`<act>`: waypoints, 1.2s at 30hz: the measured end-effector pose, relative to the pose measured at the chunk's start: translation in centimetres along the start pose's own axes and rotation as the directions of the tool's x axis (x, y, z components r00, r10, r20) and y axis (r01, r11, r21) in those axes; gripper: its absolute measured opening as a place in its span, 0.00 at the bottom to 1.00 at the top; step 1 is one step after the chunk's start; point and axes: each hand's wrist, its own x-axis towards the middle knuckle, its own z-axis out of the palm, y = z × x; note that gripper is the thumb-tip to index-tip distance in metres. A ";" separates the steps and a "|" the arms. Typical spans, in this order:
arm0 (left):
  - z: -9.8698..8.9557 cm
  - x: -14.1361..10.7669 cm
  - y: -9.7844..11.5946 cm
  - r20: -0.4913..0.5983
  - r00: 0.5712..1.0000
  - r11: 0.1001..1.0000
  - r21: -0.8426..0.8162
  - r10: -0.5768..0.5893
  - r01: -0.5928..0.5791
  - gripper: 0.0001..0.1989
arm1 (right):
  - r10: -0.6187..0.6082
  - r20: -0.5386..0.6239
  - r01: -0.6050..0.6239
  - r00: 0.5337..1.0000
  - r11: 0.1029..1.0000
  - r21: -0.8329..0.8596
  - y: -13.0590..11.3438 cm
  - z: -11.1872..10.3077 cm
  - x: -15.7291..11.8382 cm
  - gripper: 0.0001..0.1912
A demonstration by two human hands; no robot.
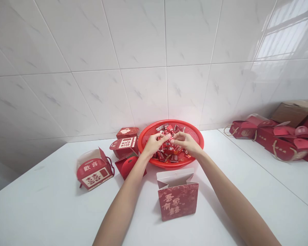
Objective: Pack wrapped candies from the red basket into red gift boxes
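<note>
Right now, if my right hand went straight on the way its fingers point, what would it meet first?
Past the small red packet at its fingertips, your right hand would likely meet your left hand first; exact depth is unclear.

Red double-happiness gift boxes [94, 178] stand at left; at right, rope-handled red boxes [265, 137] crowd before a brown cardboard carton [289, 114]. Far marbled wall tiles [143, 44] show a bright reflection [287, 34] at right.
</note>
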 end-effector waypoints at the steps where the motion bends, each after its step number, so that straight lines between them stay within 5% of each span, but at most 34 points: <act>1: 0.0 0.0 0.0 0.016 1.000 1.000 0.022 -0.003 0.003 0.21 | 0.000 -0.005 0.000 1.000 1.000 0.005 0.0 0.0 0.0 0.22; 11: 0.0 -0.4 1.0 0.032 0.998 0.997 -0.044 0.062 -0.061 0.17 | 0.061 0.012 -0.062 0.998 0.997 0.036 -0.2 0.0 0.0 0.25; 15: 0.0 -0.1 0.6 -0.050 0.998 0.991 -0.129 0.023 -0.029 0.20 | 0.059 -0.097 -0.057 0.993 0.998 0.024 -0.2 -0.1 0.2 0.19; 20: -0.4 0.2 0.1 -0.194 0.980 0.963 -0.271 -0.050 -0.004 0.22 | 0.046 -0.136 -0.017 0.990 0.977 0.211 -0.2 -0.2 0.2 0.08; 27: -0.4 0.0 0.5 -0.131 0.988 0.937 -0.347 -0.084 0.034 0.15 | 0.044 -0.227 0.028 0.973 0.953 0.301 -0.2 -0.1 0.3 0.09; 36: -0.4 0.1 0.1 -0.188 0.978 0.936 -0.352 -0.093 0.021 0.16 | 0.102 -0.244 -0.019 0.965 0.947 0.320 -0.5 -0.3 0.4 0.10</act>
